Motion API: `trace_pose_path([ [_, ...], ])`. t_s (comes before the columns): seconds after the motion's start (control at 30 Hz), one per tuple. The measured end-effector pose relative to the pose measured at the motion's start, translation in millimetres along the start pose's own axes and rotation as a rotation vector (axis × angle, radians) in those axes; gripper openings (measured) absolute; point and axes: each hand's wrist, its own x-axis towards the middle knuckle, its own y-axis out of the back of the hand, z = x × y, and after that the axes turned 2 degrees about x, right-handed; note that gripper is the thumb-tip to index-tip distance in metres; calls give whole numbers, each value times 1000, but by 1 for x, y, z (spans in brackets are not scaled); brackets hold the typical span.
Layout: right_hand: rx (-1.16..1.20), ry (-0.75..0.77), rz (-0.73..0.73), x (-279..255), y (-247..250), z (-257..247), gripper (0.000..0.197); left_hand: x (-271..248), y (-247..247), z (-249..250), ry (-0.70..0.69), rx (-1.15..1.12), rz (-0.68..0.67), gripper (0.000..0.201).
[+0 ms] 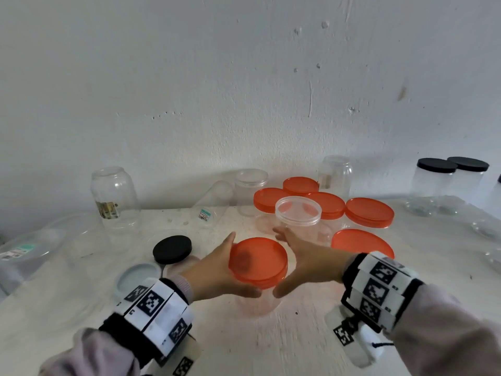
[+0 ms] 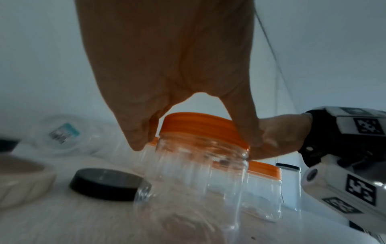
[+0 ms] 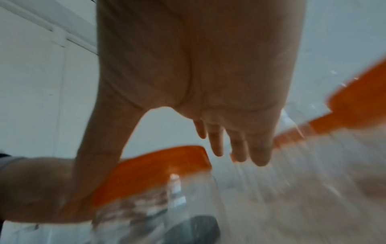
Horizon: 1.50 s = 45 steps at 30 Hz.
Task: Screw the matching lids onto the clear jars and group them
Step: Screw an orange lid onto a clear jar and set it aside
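A clear jar (image 1: 257, 305) capped with an orange lid (image 1: 259, 260) stands at the table's middle, between both hands. My left hand (image 1: 225, 267) grips the lid (image 2: 200, 125) from the left, its fingers (image 2: 137, 140) and thumb curled over the rim. My right hand (image 1: 291, 263) lies against the right side with straight fingers (image 3: 217, 145) that reach past the lid (image 3: 154, 165); its thumb touches the front rim. The right wrist view is blurred. Just behind stands an uncapped clear jar (image 1: 298, 213).
Several orange-lidded jars (image 1: 368, 213) cluster behind and right. A black lid (image 1: 172, 249) and a white lid (image 1: 138, 276) lie left of my left hand. Lidless clear jars (image 1: 113, 196) stand or lie at the back left; black-lidded jars (image 1: 436, 180) stand far right.
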Motion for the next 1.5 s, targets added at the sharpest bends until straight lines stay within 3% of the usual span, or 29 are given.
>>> trace_pose_path([
  [0.13, -339, 80, -40, 9, 6, -36, 117, 0, -11, -14, 15, -139, 5, 119],
  [0.3, -639, -32, -202, 27, 6, -68, 111, 7, -22, -22, -10, -304, -44, 108],
  [0.5, -854, -96, -262, 34, 6, -82, 104, 9, -22, -27, -49, -342, -50, 107],
  [0.87, -861, -26, -280, 33, 5, -84, 103, 9, -21, -30, -94, -351, -67, 118],
  [1.17, -713, -127, -114, 27, -2, -74, 110, 11, -21, -31, -78, -310, -31, 118],
  [1.27, -738, -154, -153, 29, -2, -76, 117, 12, -21, -31, -73, -298, -29, 118],
  [1.4, -727, -101, -251, 28, 6, -84, 106, 12, -22, -31, -64, -310, -37, 112],
  [1.5, -730, -114, -210, 28, 4, -82, 100, 12, -22, -30, -63, -310, -31, 110],
])
